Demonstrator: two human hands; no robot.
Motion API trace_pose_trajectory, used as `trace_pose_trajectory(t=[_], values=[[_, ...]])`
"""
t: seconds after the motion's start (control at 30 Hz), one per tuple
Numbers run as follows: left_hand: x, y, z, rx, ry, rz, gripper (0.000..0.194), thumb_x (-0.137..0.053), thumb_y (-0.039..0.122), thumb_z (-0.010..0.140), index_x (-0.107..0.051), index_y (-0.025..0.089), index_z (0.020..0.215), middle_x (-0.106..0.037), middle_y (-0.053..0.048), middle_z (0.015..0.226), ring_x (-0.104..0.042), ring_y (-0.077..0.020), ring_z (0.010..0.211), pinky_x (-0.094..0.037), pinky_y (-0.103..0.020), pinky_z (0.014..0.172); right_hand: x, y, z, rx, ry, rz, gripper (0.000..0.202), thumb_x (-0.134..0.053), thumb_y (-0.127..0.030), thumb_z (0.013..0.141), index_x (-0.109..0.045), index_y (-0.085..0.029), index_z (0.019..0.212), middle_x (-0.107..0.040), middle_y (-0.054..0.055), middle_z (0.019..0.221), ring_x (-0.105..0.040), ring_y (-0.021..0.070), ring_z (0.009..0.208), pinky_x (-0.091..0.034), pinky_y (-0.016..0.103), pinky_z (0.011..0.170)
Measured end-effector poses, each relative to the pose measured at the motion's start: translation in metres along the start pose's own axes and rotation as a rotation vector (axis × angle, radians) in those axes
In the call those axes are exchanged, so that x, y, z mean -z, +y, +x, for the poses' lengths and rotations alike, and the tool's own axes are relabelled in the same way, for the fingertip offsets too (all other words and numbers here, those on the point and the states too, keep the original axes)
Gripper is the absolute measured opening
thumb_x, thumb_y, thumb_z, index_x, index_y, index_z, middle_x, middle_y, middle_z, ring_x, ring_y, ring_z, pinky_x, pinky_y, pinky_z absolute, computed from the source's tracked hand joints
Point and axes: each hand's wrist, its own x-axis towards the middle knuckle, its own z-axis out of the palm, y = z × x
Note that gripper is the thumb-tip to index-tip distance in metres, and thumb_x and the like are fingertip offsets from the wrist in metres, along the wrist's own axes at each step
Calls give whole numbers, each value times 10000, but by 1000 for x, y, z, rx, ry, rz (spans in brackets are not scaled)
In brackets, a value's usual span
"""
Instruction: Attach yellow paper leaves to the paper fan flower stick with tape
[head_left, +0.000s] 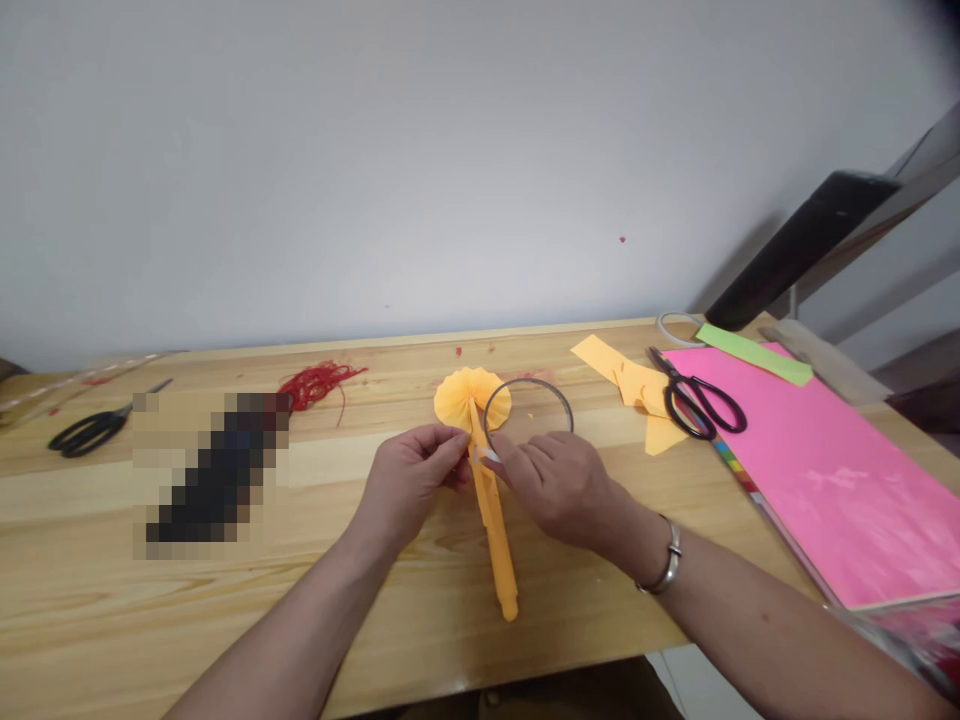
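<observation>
A yellow-orange pleated paper fan (pixel 471 398) with a long folded paper strip (pixel 501 560) below it is between my hands over the table. My left hand (pixel 412 475) pinches the fan's lower part from the left, thumb and finger together. My right hand (pixel 551 480) is closed at the strip's upper right side, with a roll of tape (pixel 528 381) standing up as a ring above its fingers. A small whitish piece shows near the right fingertips. The far fingers of both hands are partly hidden.
Black-handled scissors (pixel 705 405) rest on pink paper (pixel 847 480) at right, beside orange scraps (pixel 630 385) and a green strip (pixel 754 353). On the wooden table (pixel 360 620), red threads (pixel 319 385) and other scissors (pixel 94 432) lie left, near a pixelated dark object (pixel 217 475).
</observation>
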Motion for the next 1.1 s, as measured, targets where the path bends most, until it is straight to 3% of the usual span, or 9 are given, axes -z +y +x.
trace_pose_trajectory(t=[0.4,0.63,0.83,1.1], values=[[2,-1,2,18,-33,-53,186,-686,322,702,-668,139,673,-611,11,537,-524,-88,469,-440,-203,485,-1,1,-2,-14,6,9,211,-508,-184,894,-531,-41,1048,-505,-37,536,-451,106,492,-283,289,459],[4,-1,0,67,-148,-275,337,-598,449,778,-694,138,864,-685,-56,702,-630,-154,635,-505,-256,564,0,2,-2,-84,10,12,239,-535,-215,885,-536,-44,1051,-530,-27,552,-461,112,491,-279,288,472],[0,2,-5,26,-163,-36,265,-758,333,643,-730,175,854,-732,-47,798,-660,-163,737,-517,-260,713,-3,2,-3,-138,6,2,216,-542,-221,882,-554,-52,1015,-523,-25,537,-459,117,489,-271,288,481],[-3,2,-7,49,-82,28,240,-707,385,691,-741,176,803,-718,-32,752,-676,-164,668,-555,-269,666,-4,1,-5,-150,-48,-11,156,-535,-173,869,-560,-64,977,-527,-16,552,-460,115,490,-261,287,493]])
